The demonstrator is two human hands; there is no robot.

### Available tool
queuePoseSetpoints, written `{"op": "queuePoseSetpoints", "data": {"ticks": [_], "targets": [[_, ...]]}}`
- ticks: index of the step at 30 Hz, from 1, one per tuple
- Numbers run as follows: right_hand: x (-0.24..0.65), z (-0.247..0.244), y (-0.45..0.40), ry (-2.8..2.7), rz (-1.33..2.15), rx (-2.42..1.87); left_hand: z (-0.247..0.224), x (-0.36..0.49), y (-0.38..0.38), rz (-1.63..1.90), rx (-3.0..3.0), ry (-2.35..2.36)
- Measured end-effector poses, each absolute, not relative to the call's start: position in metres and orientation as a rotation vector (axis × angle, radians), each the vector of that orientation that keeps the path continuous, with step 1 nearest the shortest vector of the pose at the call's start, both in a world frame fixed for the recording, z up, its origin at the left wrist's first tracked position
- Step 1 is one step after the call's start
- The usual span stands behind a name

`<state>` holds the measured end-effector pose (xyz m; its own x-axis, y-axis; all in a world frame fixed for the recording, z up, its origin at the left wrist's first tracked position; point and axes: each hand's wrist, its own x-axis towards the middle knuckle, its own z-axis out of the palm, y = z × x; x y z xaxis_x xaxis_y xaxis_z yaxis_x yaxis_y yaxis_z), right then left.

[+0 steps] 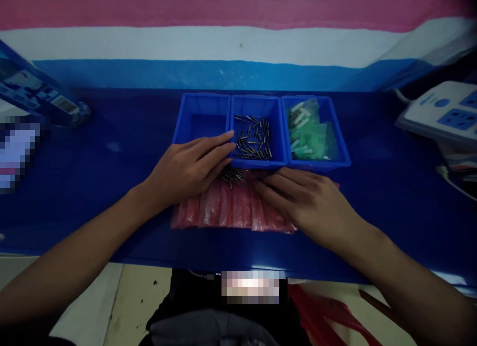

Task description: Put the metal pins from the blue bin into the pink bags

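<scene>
Three blue bins stand side by side: the left bin shows a bare floor, the middle bin contains many dark metal rivet-like pieces, and the right bin contains clear and green plastic bags. In front lies a row of red plastic packets with a small pile of the metal pieces on top. My left hand is stretched out over the packets' left part, fingertips at the middle bin's near left edge. My right hand lies over their right side, fingers together beside the pile; whether it pinches anything is hidden.
A blue printed box and a pixelated screen are at the left of the blue table. A white power strip with cables is at the right. Near my lap is another pixelated screen.
</scene>
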<state>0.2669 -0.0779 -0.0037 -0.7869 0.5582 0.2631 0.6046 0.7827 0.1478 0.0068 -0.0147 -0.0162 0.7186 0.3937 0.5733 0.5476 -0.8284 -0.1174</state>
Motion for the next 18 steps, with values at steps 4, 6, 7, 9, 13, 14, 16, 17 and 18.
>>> {"op": "queuePoseSetpoints", "data": {"ticks": [4, 6, 7, 9, 13, 14, 16, 17, 18], "targets": [[0.268, -0.006, -0.076, -2.553, -0.176, -0.794, -0.017, 0.006, -0.014, -0.799, -2.639, -0.724], [0.270, -0.005, -0.078, -2.423, -0.050, -0.780, -0.018, 0.005, -0.014, -0.794, -2.639, -0.727], [0.270, -0.005, -0.079, -2.374, -0.024, -0.801, -0.018, 0.004, -0.014, -0.789, -2.640, -0.726], [0.269, -0.002, -0.081, -2.273, -0.023, -0.918, -0.019, 0.003, -0.014, -0.783, -2.641, -0.716], [0.262, 0.007, -0.081, -1.914, 0.112, -1.187, -0.021, 0.003, -0.013, -0.777, -2.651, -0.690], [0.261, 0.009, -0.080, -1.850, 0.178, -1.216, -0.022, 0.003, -0.013, -0.781, -2.654, -0.687], [0.260, 0.010, -0.079, -1.805, 0.285, -1.231, -0.022, 0.003, -0.013, -0.789, -2.654, -0.685], [0.261, 0.009, -0.078, -1.815, 0.303, -1.222, -0.022, 0.003, -0.013, -0.789, -2.653, -0.685], [0.262, 0.008, -0.078, -1.858, 0.289, -1.190, -0.022, 0.003, -0.013, -0.788, -2.650, -0.684]]}}
